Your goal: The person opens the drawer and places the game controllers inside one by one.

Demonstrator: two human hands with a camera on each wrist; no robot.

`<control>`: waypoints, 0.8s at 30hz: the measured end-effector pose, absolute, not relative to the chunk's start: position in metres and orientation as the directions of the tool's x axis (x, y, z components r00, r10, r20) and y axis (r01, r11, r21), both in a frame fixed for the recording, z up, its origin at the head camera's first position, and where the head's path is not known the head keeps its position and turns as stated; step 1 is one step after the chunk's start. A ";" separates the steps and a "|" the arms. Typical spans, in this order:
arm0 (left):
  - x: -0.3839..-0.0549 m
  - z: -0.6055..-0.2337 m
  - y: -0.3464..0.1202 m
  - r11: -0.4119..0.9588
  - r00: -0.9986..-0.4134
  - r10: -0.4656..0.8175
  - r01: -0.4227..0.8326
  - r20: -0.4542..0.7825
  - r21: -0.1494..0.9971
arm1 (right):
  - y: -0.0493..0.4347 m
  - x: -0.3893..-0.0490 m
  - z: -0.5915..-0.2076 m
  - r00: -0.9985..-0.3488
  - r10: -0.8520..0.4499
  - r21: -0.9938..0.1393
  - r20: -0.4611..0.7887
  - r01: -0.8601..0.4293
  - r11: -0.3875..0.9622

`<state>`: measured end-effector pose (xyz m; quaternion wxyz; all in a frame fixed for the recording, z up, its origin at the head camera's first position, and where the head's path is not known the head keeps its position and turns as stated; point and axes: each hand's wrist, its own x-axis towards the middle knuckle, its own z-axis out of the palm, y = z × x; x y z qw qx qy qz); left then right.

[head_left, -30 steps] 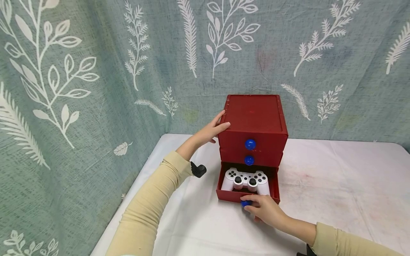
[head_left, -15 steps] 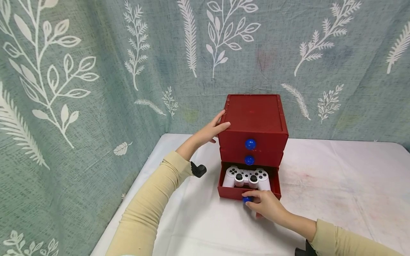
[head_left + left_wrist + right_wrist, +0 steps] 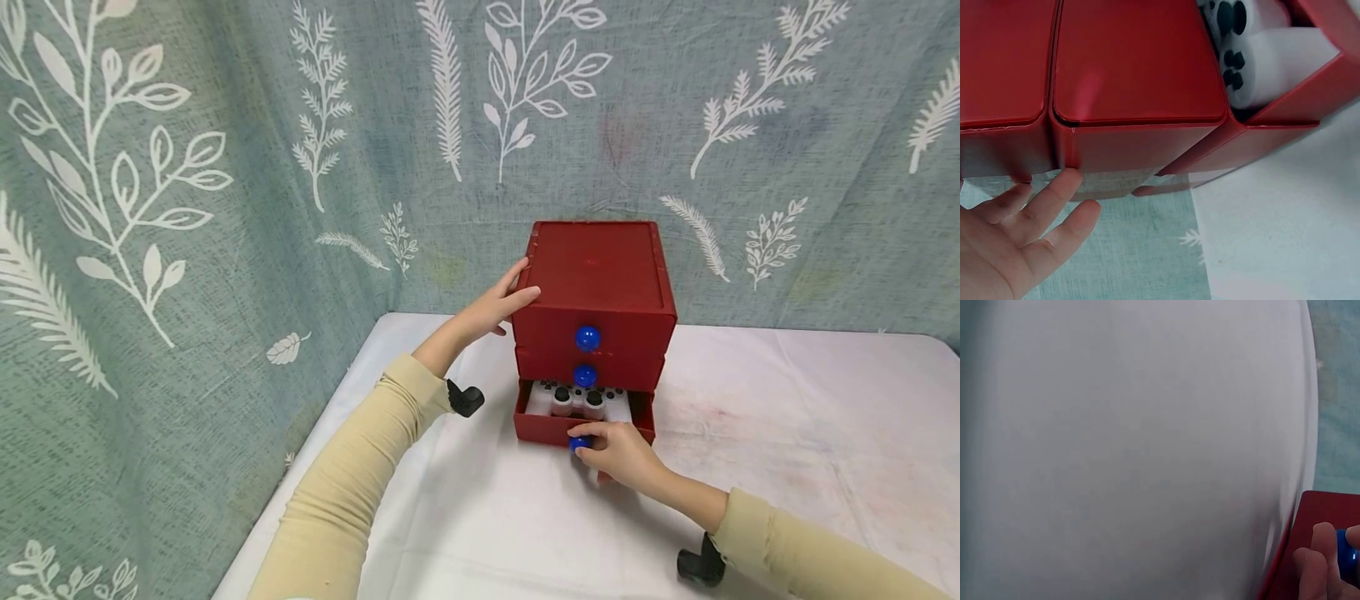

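A red three-drawer cabinet [image 3: 596, 267] with round blue knobs stands on the table. Its bottom drawer [image 3: 542, 429] is partly pulled out and holds a white game controller [image 3: 576, 402], whose far part is hidden under the drawer above. My right hand [image 3: 626, 454] pinches the blue knob [image 3: 579, 443] of that drawer between thumb and fingers; the same knob [image 3: 1346, 556] shows at the right wrist view's edge. With its fingers spread, my left hand [image 3: 491, 310] rests against the cabinet's upper left side. The left wrist view shows fingertips [image 3: 1071, 180] at the cabinet's side.
A white cloth [image 3: 787, 417] covers the table. Behind and to the left hangs a green curtain [image 3: 337, 125] with white leaf prints. The two upper drawers, with knobs [image 3: 588, 337], are closed.
My right hand has moved away from me with the knob, sliding the bottom drawer and the controller further into the cabinet. The left hand has stayed in place.
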<state>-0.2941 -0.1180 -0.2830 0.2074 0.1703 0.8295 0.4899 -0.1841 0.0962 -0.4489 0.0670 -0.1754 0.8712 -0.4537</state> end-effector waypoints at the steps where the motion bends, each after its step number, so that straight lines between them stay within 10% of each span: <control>1: -0.294 -0.283 -0.118 0.459 -0.855 0.487 0.077 -0.178 0.885 | 0.096 -0.186 -0.449 -0.929 -0.367 -0.813 0.045 -0.248 0.527; 24: -0.315 -0.306 -0.121 0.459 -0.867 0.472 0.089 -0.158 0.884 | 0.099 -0.222 -0.457 -0.934 -0.347 -0.845 0.089 -0.255 0.469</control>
